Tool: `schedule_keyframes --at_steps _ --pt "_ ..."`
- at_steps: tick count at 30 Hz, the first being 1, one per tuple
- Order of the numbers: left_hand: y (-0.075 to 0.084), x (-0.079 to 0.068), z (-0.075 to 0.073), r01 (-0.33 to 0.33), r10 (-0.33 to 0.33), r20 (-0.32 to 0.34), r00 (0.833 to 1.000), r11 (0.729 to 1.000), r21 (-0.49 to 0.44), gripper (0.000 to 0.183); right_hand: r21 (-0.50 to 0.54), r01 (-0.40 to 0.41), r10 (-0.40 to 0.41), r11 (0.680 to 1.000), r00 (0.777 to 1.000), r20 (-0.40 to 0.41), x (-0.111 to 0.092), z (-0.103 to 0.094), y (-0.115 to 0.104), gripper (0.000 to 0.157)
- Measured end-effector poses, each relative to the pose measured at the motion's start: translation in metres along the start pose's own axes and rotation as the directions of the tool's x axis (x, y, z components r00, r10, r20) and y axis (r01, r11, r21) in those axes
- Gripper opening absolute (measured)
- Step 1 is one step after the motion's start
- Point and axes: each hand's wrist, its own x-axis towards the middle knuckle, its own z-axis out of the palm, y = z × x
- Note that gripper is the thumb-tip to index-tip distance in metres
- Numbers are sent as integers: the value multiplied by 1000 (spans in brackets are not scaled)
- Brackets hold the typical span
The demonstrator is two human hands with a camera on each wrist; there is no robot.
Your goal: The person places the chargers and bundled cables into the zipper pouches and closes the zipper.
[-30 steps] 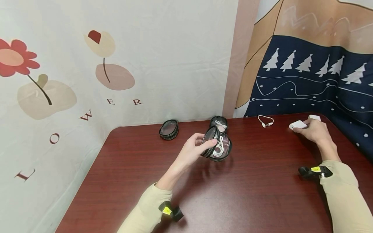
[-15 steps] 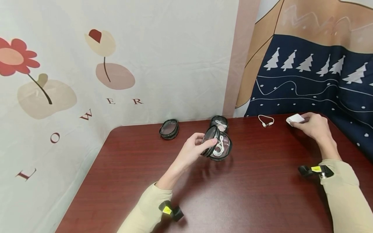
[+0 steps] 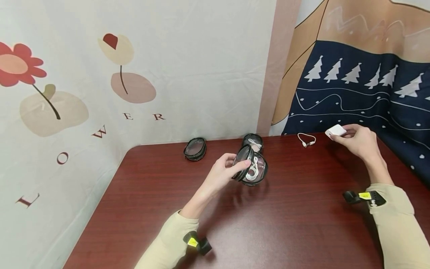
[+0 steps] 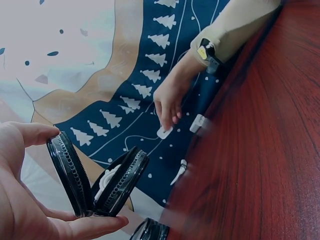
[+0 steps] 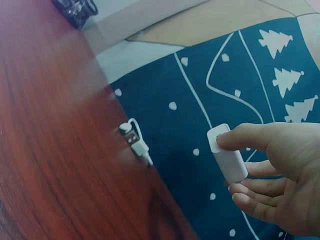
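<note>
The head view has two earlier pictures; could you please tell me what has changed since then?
The right hand, gripping a white block, has lifted it and moved it slightly left, and the hand now hides the second white block there. Nothing was let go. The left hand still holds the open round case, and the two other round cases and the short white cable lie where they were.

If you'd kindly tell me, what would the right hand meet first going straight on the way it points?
Probably the short white cable, just left of the white block that the right hand holds; the hand looks raised, though, and depth is unclear, so it might pass over.
</note>
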Motion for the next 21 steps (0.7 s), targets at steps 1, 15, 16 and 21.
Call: schedule_keyframes --at_steps 1,15,16,21 --pt "0 0 0 -3 3 2 1000 1000 0 59 3 3 -3 1000 1000 -8 0 0 -2 62" --pt "1 -1 0 10 -10 -3 1000 1000 -4 59 27 94 -91 995 991 -94 -6 -4 -32 56" --pt "1 -1 0 12 -12 -3 1000 1000 -3 60 28 99 -96 995 990 -99 -6 -5 -34 55" --pt "2 -2 -1 16 -16 -4 1000 1000 13 62 19 125 -122 992 986 -111 -9 -5 -45 54"
